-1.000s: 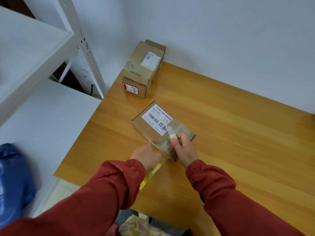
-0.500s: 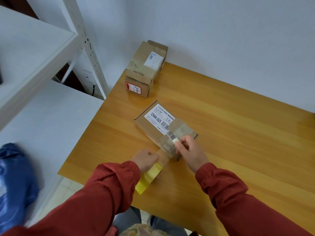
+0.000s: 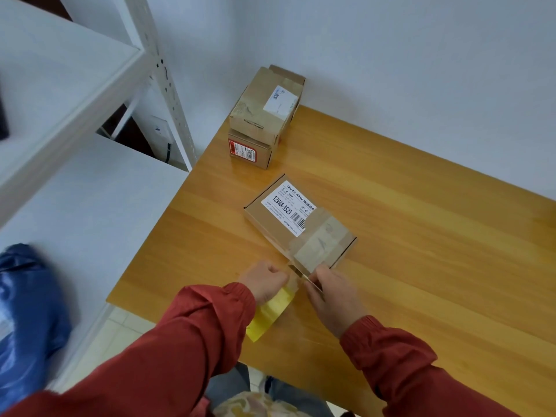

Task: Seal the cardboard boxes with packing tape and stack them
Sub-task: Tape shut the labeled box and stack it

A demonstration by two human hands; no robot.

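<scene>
A flat cardboard box [image 3: 288,209] with a white barcode label lies on the wooden table [image 3: 436,266]. Clear tape [image 3: 319,245] runs over its near end and down toward me. My left hand [image 3: 264,284] grips the yellow tape roll [image 3: 270,314] just in front of the box, at the table's near edge. My right hand [image 3: 334,296] pinches a thin blade [image 3: 302,276] set against the tape between box and roll. Two more cardboard boxes [image 3: 266,109] stand stacked at the table's back left corner.
A white metal shelf unit [image 3: 75,85] stands to the left of the table, with a blue bag [image 3: 27,311] on its lower board. A white wall runs behind the table. The table's right side is bare wood.
My right hand has come down from the box top to its near edge, the blade now at the tape. My left hand has drawn the roll back toward me.
</scene>
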